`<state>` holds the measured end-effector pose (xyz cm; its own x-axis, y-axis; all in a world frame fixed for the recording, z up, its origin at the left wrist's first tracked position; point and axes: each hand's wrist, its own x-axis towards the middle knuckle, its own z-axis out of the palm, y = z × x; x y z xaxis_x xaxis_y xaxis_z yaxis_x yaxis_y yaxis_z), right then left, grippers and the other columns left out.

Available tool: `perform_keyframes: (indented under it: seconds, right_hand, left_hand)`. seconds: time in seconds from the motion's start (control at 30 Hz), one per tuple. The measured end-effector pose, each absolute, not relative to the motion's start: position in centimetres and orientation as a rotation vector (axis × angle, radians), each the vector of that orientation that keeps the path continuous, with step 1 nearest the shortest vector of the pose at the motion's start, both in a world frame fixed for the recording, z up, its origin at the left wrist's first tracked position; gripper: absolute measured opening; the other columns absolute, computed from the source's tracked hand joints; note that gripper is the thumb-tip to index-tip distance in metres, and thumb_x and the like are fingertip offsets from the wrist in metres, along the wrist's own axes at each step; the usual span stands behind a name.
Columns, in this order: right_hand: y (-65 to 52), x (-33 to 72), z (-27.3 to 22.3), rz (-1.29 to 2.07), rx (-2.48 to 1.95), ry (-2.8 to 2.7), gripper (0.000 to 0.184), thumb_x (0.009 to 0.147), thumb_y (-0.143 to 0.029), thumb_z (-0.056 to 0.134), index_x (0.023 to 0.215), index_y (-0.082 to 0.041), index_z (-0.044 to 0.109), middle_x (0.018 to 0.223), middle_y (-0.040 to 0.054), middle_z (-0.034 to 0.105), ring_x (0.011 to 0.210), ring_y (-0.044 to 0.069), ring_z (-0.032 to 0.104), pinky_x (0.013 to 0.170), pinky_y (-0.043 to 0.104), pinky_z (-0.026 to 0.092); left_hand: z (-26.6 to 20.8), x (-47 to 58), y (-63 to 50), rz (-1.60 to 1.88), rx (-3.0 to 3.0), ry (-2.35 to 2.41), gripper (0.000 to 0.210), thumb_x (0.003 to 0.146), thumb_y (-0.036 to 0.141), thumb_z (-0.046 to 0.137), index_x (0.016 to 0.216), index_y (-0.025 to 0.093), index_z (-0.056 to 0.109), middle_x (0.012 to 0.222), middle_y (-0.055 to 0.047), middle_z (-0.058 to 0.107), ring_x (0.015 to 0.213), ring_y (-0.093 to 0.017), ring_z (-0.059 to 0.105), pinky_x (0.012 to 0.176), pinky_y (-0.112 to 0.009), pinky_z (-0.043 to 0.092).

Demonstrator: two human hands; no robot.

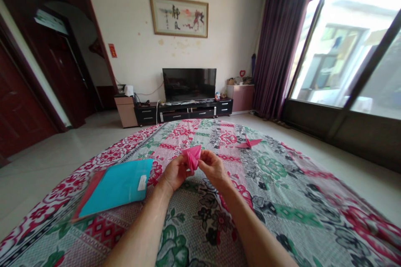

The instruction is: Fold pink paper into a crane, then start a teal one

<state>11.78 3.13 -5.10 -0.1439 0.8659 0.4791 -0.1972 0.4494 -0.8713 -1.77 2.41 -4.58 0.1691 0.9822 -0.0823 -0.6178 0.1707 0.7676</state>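
Between my two hands is a piece of folded pink paper [193, 156], held up just over the patterned cloth. My left hand [176, 172] grips its left side and underside with the fingers curled round it. On the right side, my right hand [213, 167] pinches the paper's edge between thumb and fingers. The paper has several layered flaps and a pointed shape. Farther off to the right, a pink origami crane [249, 143] rests on the cloth with its wings spread.
A clear packet of coloured paper [117, 185], blue on top with red beneath, lies left of my hands. The floral tablecloth [272, 167] covers a round table. Beyond stand a television [189, 84] and a low black cabinet [147, 114]; windows [338, 58] are at right.
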Motion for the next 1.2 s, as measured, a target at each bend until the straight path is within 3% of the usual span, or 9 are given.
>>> perform_keyframes:
  seconds: [0.13, 0.27, 0.4, 0.53, 0.7, 1.2]
  right_hand:
    - [3.2, 11.5, -5.7, 0.786, -0.810, -1.411, 0.018, 0.067, -0.024, 0.062, 0.079, -0.019, 0.049, 0.061, -0.0040, 0.055, 0.051, 0.009, 0.051, 0.050, 0.021, 0.043]
    - [2.9, 11.3, -5.9, 0.660, -0.852, -1.485, 0.005, 0.073, -0.021, 0.055, 0.073, -0.019, 0.050, 0.062, -0.0033, 0.055, 0.053, 0.009, 0.052, 0.054, 0.021, 0.044]
    - [2.2, 11.4, -5.4, 0.616, -0.791, -1.518, 0.004, 0.076, -0.020, 0.050, 0.074, -0.018, 0.052, 0.080, 0.0028, 0.061, 0.071, 0.013, 0.059, 0.061, 0.023, 0.048]
    - [1.6, 11.5, -4.8, 0.450, -0.824, -1.467, 0.006, 0.073, -0.016, 0.053, 0.078, -0.019, 0.053, 0.097, 0.0062, 0.059, 0.090, 0.017, 0.057, 0.065, 0.026, 0.050]
    - [1.6, 11.4, -4.7, 0.240, -0.832, -1.546, 0.008, 0.074, -0.015, 0.055, 0.079, -0.020, 0.054, 0.083, 0.0032, 0.057, 0.080, 0.016, 0.055, 0.071, 0.030, 0.048]
    - [2.1, 11.3, -5.1, 0.180, -0.905, -1.570, 0.004, 0.076, -0.018, 0.054, 0.079, -0.020, 0.056, 0.074, 0.0012, 0.060, 0.071, 0.014, 0.056, 0.068, 0.027, 0.046]
  left_hand:
    - [-4.6, -1.8, 2.5, 1.280, 0.666, 0.681, 0.009, 0.073, 0.017, 0.060, 0.075, 0.011, 0.065, 0.065, -0.006, 0.066, 0.055, -0.014, 0.059, 0.048, -0.024, 0.048]
    - [-4.8, -1.9, 2.7, 1.322, 0.599, 0.665, 0.008, 0.074, 0.018, 0.060, 0.075, 0.011, 0.064, 0.066, -0.004, 0.066, 0.056, -0.013, 0.060, 0.049, -0.025, 0.050]
    - [-5.0, -1.9, 2.9, 1.349, 0.570, 0.644, 0.008, 0.072, 0.017, 0.062, 0.076, 0.011, 0.063, 0.067, -0.004, 0.066, 0.057, -0.013, 0.061, 0.052, -0.025, 0.052]
    - [-4.9, -1.8, 2.8, 1.362, 0.569, 0.610, 0.008, 0.071, 0.016, 0.063, 0.077, 0.011, 0.063, 0.070, -0.005, 0.067, 0.062, -0.014, 0.062, 0.058, -0.026, 0.053]
    - [-4.9, -1.7, 2.7, 1.388, 0.579, 0.593, 0.004, 0.069, 0.014, 0.065, 0.072, 0.012, 0.063, 0.066, -0.003, 0.067, 0.059, -0.013, 0.061, 0.058, -0.026, 0.052]
    - [-5.4, -1.8, 3.1, 1.353, 0.684, 0.594, 0.011, 0.067, 0.011, 0.064, 0.077, 0.011, 0.069, 0.078, -0.006, 0.071, 0.071, -0.015, 0.064, 0.068, -0.026, 0.053]
